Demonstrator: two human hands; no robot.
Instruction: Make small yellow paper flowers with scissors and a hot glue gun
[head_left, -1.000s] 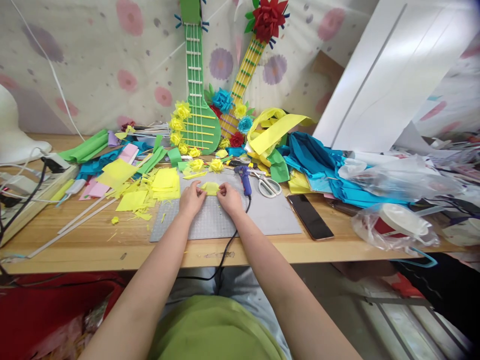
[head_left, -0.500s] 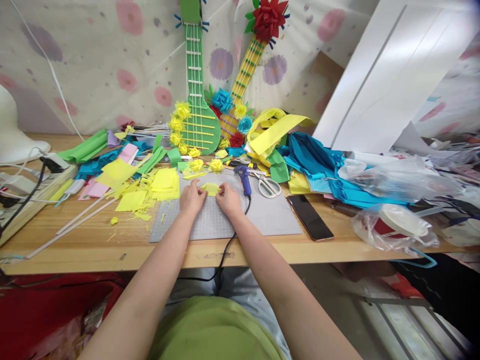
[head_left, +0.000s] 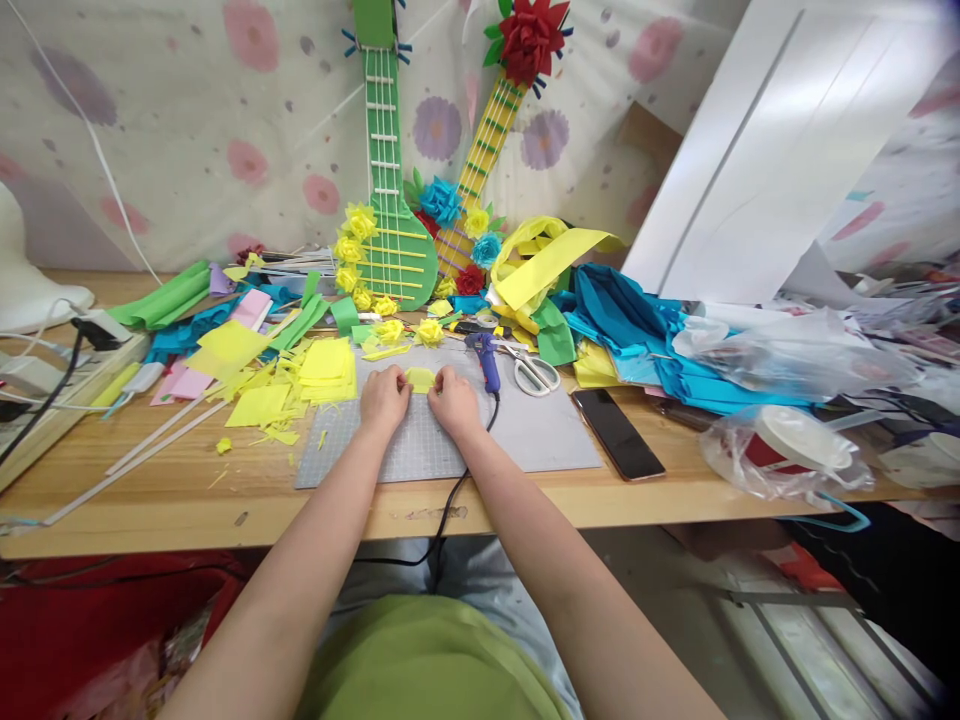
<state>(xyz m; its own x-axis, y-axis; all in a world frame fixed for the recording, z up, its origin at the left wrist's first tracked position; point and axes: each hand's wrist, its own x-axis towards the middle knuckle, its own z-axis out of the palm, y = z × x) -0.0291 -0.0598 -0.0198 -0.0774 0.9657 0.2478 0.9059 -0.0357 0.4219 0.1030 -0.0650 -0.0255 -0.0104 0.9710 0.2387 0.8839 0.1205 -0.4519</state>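
Between my two hands is a small piece of yellow crepe paper (head_left: 420, 380), just above the grey cutting mat (head_left: 420, 440). My left hand (head_left: 385, 400) is closed on its left edge, and my right hand (head_left: 454, 402) pinches the right edge. To the right of my right hand lies a purple glue gun (head_left: 486, 362), its black cord running off the table's front. White-handled scissors (head_left: 535, 372) rest beside it. Left of my left hand sits a stack of yellow paper squares (head_left: 328, 370). Yellow paper flowers (head_left: 429, 332) lie just beyond the hands.
A green paper-covered lute shape (head_left: 397, 250) and a yellow one (head_left: 487, 140) lean at the back wall. A black phone (head_left: 618, 434) lies right of the mat. Blue crepe paper (head_left: 630, 310) and a bagged paper cup (head_left: 795, 450) fill the right; a power strip (head_left: 112, 370) is left.
Both hands stay on the yellow paper piece. My fingers have shifted slightly at its edges, and the whole view has moved a little.
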